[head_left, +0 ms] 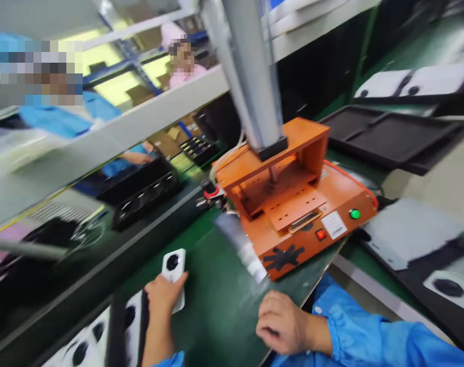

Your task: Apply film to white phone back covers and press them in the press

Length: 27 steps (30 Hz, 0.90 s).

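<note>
My left hand (165, 293) is closed round a white phone (173, 266) with a round black camera ring. The phone is tilted just above or on the green mat (216, 311); I cannot tell if it touches. Close to that hand, several similar white phones (102, 326) lie in a black tray (115, 331). My right hand (279, 322) is curled into a loose fist at the mat's front edge, with nothing visible in it. Beyond it stands an orange press machine (296, 214) with a green button, a red switch and a grey cylinder (250, 76) above.
Right of the press lie black trays (384, 132) and white phone parts (447, 288). A clear strip (243, 250) lies against the press's left side. A dark conveyor belt (82, 285) runs along the left. Beyond it, co-workers in blue and pink sit behind a white rail (147, 120).
</note>
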Each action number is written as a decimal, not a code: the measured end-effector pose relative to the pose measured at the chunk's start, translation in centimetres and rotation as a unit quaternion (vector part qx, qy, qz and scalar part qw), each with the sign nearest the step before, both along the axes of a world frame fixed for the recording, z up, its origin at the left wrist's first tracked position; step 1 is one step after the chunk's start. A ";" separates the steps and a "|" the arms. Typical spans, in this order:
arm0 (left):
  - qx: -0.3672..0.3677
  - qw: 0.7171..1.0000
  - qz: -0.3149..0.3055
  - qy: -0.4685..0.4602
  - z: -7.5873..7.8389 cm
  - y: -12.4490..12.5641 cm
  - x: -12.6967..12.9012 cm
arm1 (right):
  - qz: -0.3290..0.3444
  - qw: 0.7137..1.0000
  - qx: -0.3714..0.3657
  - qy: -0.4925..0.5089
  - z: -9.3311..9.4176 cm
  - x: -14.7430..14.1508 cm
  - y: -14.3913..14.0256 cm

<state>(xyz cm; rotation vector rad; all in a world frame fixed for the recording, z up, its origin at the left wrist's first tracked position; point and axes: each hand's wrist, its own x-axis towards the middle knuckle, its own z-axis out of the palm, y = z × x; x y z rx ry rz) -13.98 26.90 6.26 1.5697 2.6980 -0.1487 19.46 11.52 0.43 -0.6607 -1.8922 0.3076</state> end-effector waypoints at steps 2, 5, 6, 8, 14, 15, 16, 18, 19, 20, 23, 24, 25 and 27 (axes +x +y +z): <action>-0.016 0.998 0.058 0.000 -1.0 -4.0 -1.2 | 0.024 0.999 -0.014 0.029 -0.2 0.0 0.3; -0.016 0.996 0.088 -0.007 -2.4 -6.2 -1.1 | 0.038 0.999 -0.012 0.020 0.2 0.4 0.1; -0.011 0.996 0.092 -0.009 -2.6 -6.4 -0.9 | 0.041 0.999 -0.011 0.014 0.3 0.6 -0.1; 0.001 0.995 0.098 -0.010 -2.8 -6.7 -0.8 | 0.041 0.999 -0.011 0.007 0.2 0.7 -0.2; 0.021 0.997 0.073 -0.029 -1.7 -7.9 -1.0 | 0.027 0.999 -0.021 0.007 -0.5 0.5 -0.2; 0.025 0.997 0.071 -0.031 -1.6 -8.0 -1.0 | 0.026 0.999 -0.023 0.005 -0.5 0.5 -0.2; 0.032 0.997 0.070 -0.032 -1.4 -8.1 -0.9 | 0.027 0.999 -0.023 0.002 -0.5 0.6 -0.2; 0.052 0.996 0.071 -0.031 -1.2 -8.3 -0.8 | 0.029 0.999 -0.022 -0.004 -0.4 0.6 -0.2; 0.064 0.995 0.072 -0.029 -1.0 -8.3 -0.7 | 0.029 0.999 -0.020 -0.006 -0.3 0.6 -0.1; 0.076 0.994 0.072 -0.026 -0.8 -8.4 -0.6 | 0.028 0.999 -0.017 -0.006 -0.2 0.6 -0.1; 0.110 0.992 0.063 -0.023 0.5 -9.0 0.2 | 0.025 1.000 -0.005 -0.001 0.0 0.5 0.0; 0.120 0.991 0.056 -0.024 1.0 -9.5 0.8 | 0.025 1.000 -0.001 0.000 0.0 0.5 0.1; 0.127 0.990 0.045 -0.028 1.4 -10.2 1.5 | 0.025 1.000 0.001 0.003 0.1 0.5 0.1; 0.128 0.991 0.012 -0.045 2.0 -12.1 3.7 | 0.026 1.000 -0.004 0.010 0.3 0.5 0.1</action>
